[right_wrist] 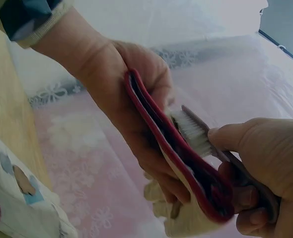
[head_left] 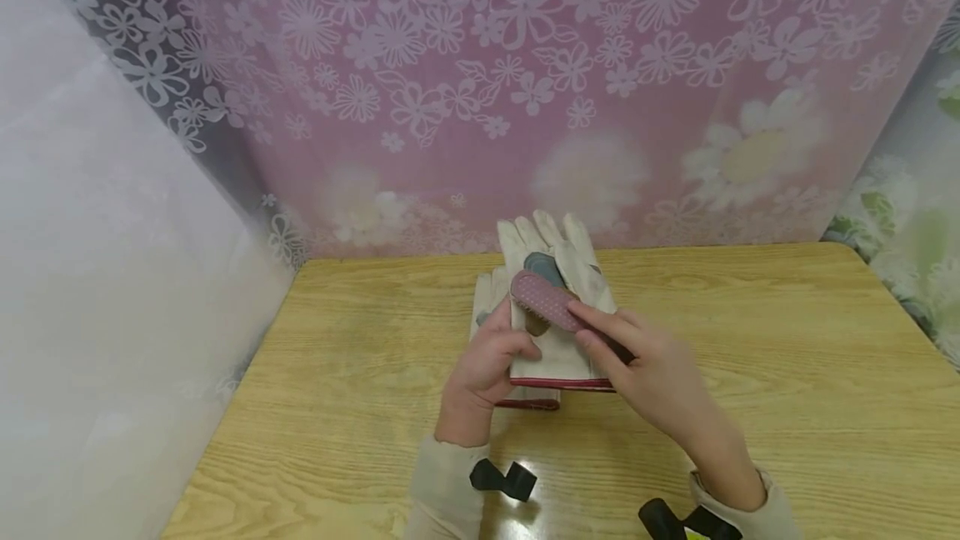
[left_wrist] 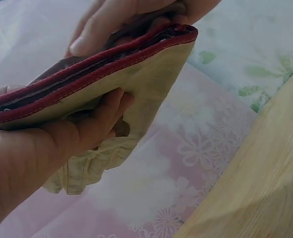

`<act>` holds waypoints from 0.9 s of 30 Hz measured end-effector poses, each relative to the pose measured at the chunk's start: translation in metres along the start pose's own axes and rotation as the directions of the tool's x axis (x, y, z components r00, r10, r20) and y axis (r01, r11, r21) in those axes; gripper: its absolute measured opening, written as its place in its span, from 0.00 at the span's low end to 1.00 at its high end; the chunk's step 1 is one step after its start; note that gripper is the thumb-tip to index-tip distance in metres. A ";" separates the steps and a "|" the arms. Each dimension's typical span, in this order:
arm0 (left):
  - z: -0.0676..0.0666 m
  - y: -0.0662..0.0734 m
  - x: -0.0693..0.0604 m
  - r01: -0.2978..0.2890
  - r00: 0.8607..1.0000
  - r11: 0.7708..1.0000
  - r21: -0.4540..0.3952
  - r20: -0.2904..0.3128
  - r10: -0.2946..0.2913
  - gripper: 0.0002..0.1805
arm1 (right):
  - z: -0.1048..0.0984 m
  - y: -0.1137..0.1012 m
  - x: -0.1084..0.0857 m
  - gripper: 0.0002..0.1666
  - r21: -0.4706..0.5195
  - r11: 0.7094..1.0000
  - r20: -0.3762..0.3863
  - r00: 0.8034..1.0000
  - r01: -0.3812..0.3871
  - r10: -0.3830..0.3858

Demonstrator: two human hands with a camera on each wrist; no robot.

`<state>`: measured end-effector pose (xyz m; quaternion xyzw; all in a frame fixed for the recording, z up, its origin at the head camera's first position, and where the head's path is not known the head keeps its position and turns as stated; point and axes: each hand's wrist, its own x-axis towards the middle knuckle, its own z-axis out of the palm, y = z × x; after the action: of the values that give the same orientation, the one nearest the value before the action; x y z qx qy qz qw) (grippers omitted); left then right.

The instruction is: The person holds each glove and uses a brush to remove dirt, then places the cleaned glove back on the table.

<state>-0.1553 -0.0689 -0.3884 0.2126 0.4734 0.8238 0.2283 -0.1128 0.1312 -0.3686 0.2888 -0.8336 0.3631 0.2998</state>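
A cream work glove [head_left: 562, 363] with a dark red cuff edge is raised off the table, fingers pointing away. My left hand [head_left: 483, 365] grips it at its left side, thumb on top; in the left wrist view, the other fingers lie curled beneath the glove [left_wrist: 151, 84]. My right hand [head_left: 660, 377] holds a scrubbing brush [head_left: 543, 298] with a pinkish dotted back. White bristles [right_wrist: 193, 134] face the glove in the right wrist view and touch its surface near blue-grey and brown patches. A second glove [head_left: 486, 294] lies on the table below, partly hidden by the first.
The wood-grain table [head_left: 360, 373] spreads out around both hands. Behind it hangs a pink floral curtain [head_left: 465, 148]; a white sheet [head_left: 127, 232] hangs on the left, and a green-and-white floral one [head_left: 915, 248] on the right. Black camera mounts [head_left: 502, 480] sit on both wrists.
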 end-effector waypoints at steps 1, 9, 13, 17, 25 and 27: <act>0.000 0.001 -0.001 0.002 1.000 1.000 -0.013 -0.001 -0.002 0.50 | -0.003 0.002 0.000 0.27 -0.007 1.000 0.003 1.000 -0.007 0.007; -0.004 0.007 -0.004 -0.051 0.998 0.998 -0.049 -0.038 0.049 0.51 | -0.025 0.023 -0.002 0.24 -0.154 0.985 -0.042 0.997 -0.076 0.070; -0.005 0.009 -0.006 -0.055 0.998 0.996 -0.069 -0.026 0.053 0.52 | -0.036 0.035 -0.006 0.24 -0.206 0.966 -0.080 0.987 -0.156 0.142; -0.005 0.010 -0.006 -0.057 0.998 0.995 -0.078 -0.020 0.055 0.52 | -0.043 0.044 -0.009 0.23 -0.229 0.946 -0.086 0.973 -0.230 0.216; -0.003 0.011 -0.006 -0.040 0.999 0.997 -0.068 -0.031 0.038 0.52 | -0.041 0.042 -0.006 0.23 -0.184 0.960 -0.096 0.976 -0.211 0.197; -0.001 0.010 -0.005 -0.021 0.999 0.998 -0.056 -0.034 0.019 0.51 | -0.037 0.037 -0.004 0.24 -0.134 0.975 -0.097 0.982 -0.176 0.164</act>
<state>-0.1541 -0.0773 -0.3804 0.1970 0.4516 0.8424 0.2179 -0.1255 0.1821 -0.3671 0.1784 -0.8653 0.3394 0.3228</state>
